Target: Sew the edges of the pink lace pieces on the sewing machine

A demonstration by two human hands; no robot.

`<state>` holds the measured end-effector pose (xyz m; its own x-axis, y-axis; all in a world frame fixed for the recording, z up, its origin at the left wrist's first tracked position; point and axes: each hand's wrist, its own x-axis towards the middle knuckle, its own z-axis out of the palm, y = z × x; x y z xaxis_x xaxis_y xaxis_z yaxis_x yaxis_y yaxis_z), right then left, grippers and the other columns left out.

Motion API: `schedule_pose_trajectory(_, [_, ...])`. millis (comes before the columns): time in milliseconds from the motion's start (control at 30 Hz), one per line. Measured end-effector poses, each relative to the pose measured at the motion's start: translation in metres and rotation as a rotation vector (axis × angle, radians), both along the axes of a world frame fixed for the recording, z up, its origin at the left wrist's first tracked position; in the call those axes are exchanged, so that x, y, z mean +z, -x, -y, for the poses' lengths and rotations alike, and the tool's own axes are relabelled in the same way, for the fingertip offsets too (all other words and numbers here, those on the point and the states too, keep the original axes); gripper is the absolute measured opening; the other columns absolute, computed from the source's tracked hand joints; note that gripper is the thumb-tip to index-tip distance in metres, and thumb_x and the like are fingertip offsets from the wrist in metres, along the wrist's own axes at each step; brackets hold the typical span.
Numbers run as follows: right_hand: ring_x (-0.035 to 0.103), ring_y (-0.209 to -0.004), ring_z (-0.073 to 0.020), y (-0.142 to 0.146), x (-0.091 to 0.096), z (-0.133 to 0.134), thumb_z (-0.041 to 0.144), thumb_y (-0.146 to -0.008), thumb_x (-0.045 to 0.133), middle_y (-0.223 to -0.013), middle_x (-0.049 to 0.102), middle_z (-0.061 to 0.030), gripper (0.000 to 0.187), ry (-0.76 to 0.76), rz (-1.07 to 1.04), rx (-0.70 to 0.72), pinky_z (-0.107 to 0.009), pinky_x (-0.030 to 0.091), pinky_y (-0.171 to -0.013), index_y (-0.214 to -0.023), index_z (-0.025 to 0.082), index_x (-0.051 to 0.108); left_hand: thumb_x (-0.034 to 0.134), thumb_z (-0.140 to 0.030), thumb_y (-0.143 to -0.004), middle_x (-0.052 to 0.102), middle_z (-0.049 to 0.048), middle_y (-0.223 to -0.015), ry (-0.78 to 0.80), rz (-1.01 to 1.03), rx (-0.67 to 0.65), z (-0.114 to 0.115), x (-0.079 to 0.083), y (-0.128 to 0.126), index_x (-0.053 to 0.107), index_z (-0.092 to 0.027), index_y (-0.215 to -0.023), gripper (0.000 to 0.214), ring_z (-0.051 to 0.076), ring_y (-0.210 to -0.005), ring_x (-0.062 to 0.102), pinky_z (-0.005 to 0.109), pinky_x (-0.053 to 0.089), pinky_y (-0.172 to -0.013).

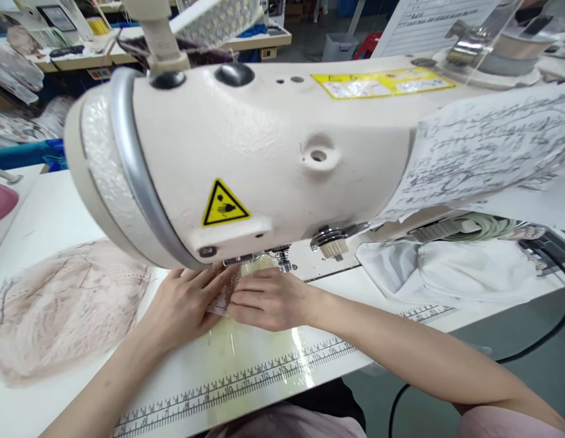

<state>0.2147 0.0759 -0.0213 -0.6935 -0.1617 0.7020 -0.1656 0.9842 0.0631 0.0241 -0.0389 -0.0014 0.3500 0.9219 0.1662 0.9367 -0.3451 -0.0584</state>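
A cream sewing machine head (264, 140) fills the upper view and hides the needle. Under it lies a small piece of pale lace fabric (221, 299). My left hand (186, 307) lies on the table at its left, fingers stretched forward and pressing the piece down. My right hand (268, 301) rests on its right edge, fingers curled together over the fabric close to the presser foot (282, 261).
A heap of pinkish lace (63, 307) lies at the left of the white table (45, 207). A printed ruler strip (246, 383) runs along the front edge. White cloth (447, 274) and a patterned sheet (487, 146) sit at the right, with a black cable (556, 322).
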Motion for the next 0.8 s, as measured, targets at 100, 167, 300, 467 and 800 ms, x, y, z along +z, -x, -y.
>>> schedule_pose_trajectory(100, [0.056,-0.069,-0.0071,0.0,0.0,-0.001,0.016,-0.092,0.054,-0.065,0.061,0.0071,0.018,-0.009,0.002,-0.021,-0.019,0.049,-0.067,-0.079,0.021,0.065,0.048,-0.034,-0.09,0.062,0.0118,-0.131,-0.003,0.009,0.015,-0.001,0.0,-0.001,0.044,-0.019,-0.144,0.056,0.027,-0.096,0.067,0.047,0.044,-0.09])
schedule_pose_trajectory(167, [0.057,-0.07,-0.0073,0.0,0.0,-0.001,0.016,-0.092,0.054,-0.066,0.062,0.0068,0.017,-0.014,0.013,-0.025,-0.019,0.049,-0.068,-0.079,0.021,0.065,0.049,-0.035,-0.089,0.062,0.0116,-0.132,0.003,0.012,0.028,-0.001,-0.001,-0.001,0.044,-0.021,-0.144,0.057,0.027,-0.096,0.067,0.046,0.044,-0.09])
schedule_pose_trajectory(300, [0.058,-0.073,-0.0078,-0.001,-0.001,-0.003,0.016,-0.093,0.054,-0.069,0.063,0.0056,0.017,-0.017,0.033,-0.041,-0.02,0.049,-0.07,-0.081,0.02,0.065,0.05,-0.034,-0.088,0.063,0.0119,-0.129,-0.011,0.004,0.039,-0.002,-0.001,-0.003,0.045,-0.02,-0.143,0.056,0.028,-0.098,0.066,0.046,0.045,-0.089])
schedule_pose_trajectory(467, [0.056,-0.073,-0.0077,-0.005,0.001,-0.005,0.016,-0.093,0.055,-0.07,0.064,0.0059,0.014,-0.042,0.059,-0.079,-0.02,0.045,-0.062,-0.083,0.02,0.063,0.049,-0.033,-0.089,0.065,0.0121,-0.126,-0.028,-0.023,0.038,-0.003,0.001,-0.007,0.048,-0.017,-0.14,0.053,0.03,-0.102,0.065,0.048,0.043,-0.091])
schedule_pose_trajectory(800, [0.056,-0.073,-0.0078,-0.007,0.006,-0.01,0.011,-0.089,0.056,-0.069,0.061,0.0074,0.015,-0.063,-0.021,-0.194,-0.024,0.035,-0.051,-0.077,0.02,0.057,0.047,-0.031,-0.091,0.069,0.01,-0.118,-0.051,-0.039,0.049,-0.004,0.001,-0.012,0.051,-0.018,-0.137,0.048,0.027,-0.097,0.066,0.045,0.043,-0.085])
